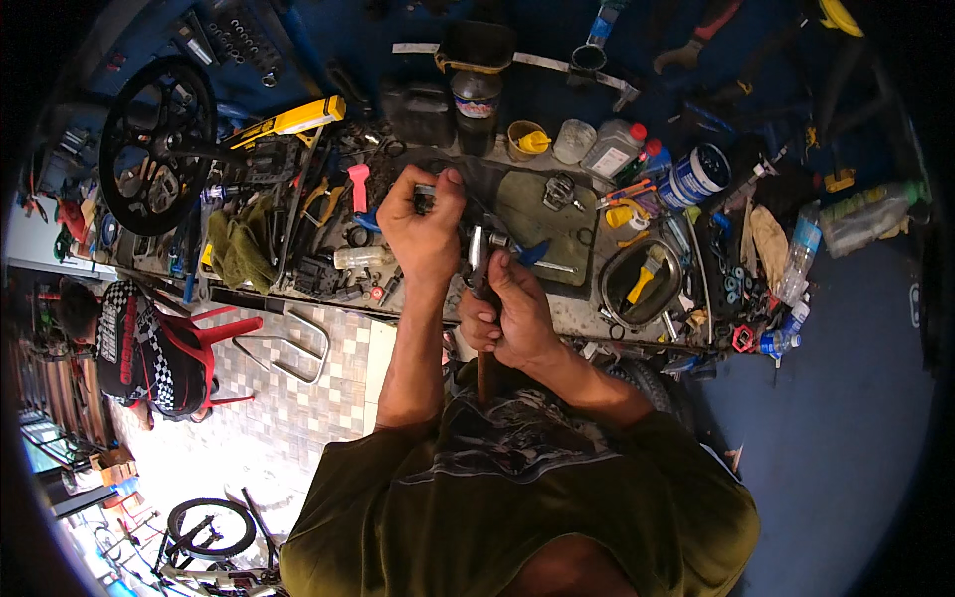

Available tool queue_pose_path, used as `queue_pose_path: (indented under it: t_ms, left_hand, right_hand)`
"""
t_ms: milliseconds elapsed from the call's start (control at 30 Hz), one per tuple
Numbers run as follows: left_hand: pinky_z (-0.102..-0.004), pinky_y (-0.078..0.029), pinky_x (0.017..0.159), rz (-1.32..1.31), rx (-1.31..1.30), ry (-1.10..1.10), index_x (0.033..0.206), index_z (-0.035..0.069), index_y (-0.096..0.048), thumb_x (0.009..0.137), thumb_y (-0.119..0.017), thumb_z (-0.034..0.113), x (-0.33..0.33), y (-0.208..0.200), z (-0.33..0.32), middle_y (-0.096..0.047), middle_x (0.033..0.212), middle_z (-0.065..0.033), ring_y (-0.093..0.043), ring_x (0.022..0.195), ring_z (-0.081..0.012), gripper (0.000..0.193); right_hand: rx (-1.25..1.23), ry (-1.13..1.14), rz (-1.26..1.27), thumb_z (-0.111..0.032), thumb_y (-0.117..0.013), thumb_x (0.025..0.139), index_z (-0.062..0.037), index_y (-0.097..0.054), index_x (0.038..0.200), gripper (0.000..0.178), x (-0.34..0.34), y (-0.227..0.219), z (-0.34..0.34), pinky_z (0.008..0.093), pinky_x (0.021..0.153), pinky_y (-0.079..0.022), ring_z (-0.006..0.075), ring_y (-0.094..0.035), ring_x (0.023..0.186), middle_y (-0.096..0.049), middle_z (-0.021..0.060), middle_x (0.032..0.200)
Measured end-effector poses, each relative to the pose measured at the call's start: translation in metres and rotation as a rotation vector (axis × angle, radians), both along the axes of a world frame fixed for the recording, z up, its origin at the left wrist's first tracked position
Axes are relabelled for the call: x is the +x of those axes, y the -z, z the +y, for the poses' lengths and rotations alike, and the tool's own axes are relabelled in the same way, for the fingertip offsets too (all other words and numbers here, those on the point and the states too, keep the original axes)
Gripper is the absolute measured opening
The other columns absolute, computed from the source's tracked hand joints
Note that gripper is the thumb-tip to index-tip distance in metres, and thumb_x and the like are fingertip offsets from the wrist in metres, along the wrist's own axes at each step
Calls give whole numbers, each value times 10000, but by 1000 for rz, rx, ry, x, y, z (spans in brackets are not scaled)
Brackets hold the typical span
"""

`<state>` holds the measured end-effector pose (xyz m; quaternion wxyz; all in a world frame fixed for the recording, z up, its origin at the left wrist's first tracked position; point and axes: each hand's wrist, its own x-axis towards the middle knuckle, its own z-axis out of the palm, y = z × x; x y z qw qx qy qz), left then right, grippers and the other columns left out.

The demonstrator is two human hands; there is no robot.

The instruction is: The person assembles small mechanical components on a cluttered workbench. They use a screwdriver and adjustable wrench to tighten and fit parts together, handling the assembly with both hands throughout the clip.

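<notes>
In front of my chest, over the edge of a cluttered workbench, my right hand [512, 313] is wrapped round the handle of a hammer [479, 254]. Its metal head points up toward the bench and its brown handle hangs below the fist. Just left of it, my left hand [423, 224] is raised with the fingers curled round a small metal part [425, 197], mostly hidden by the fingers. Beyond my right hand lies a greenish mat [542, 209] bearing a metal piece [562, 192] and a blue-handled screwdriver [534, 252].
Right of the mat, an oval metal pan [609, 289] holds a yellow-handled brush [647, 276]. Bottles, tubs and a dark jug [418, 111] line the back. A black wheel [156, 144] stands at left. Behind left, a person [154, 348] sits on a red chair [214, 343].
</notes>
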<state>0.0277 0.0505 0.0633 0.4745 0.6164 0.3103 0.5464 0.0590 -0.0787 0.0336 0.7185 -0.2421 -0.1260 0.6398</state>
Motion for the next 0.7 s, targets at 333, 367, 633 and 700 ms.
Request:
queue_pose_path:
  t_ms: [333, 367, 633, 700]
  left_hand:
    - [-209, -373, 566, -3, 55, 24, 740, 13, -541, 839, -694, 39, 2, 7, 0, -548, 660, 23, -425, 655, -37, 184]
    - [-209, -374, 566, 4, 82, 24, 743, 13, -543, 838, -694, 34, 3, 7, 0, -549, 663, 24, -427, 659, -35, 179]
    - [-228, -375, 534, -258, 26, 97, 740, 21, -519, 928, -600, 150, 6, 11, 1, -548, 646, -18, -476, 594, -73, 242]
    - [-252, -375, 517, -377, 98, 197, 729, 13, -484, 961, -539, 208, 9, 6, 1, -509, 648, -51, -471, 579, -114, 308]
  right_hand:
    - [-86, 105, 27, -501, -378, 992, -181, -480, 957, 337, -12, -6, -2, 246, 392, -293, 87, -317, 421, -379, -13, 595]
    - [-86, 110, 26, -499, -378, 993, -182, -481, 953, 336, -12, -8, -2, 246, 394, -294, 87, -318, 422, -379, -14, 593]
    - [-100, 170, -263, -407, -461, 995, -150, -457, 982, 258, -12, -8, -1, 249, 409, -332, 97, -364, 441, -424, 18, 619]
    - [-83, 146, -347, -385, -465, 997, -131, -440, 1015, 255, -6, -14, -3, 238, 417, -334, 91, -370, 450, -412, 14, 618]
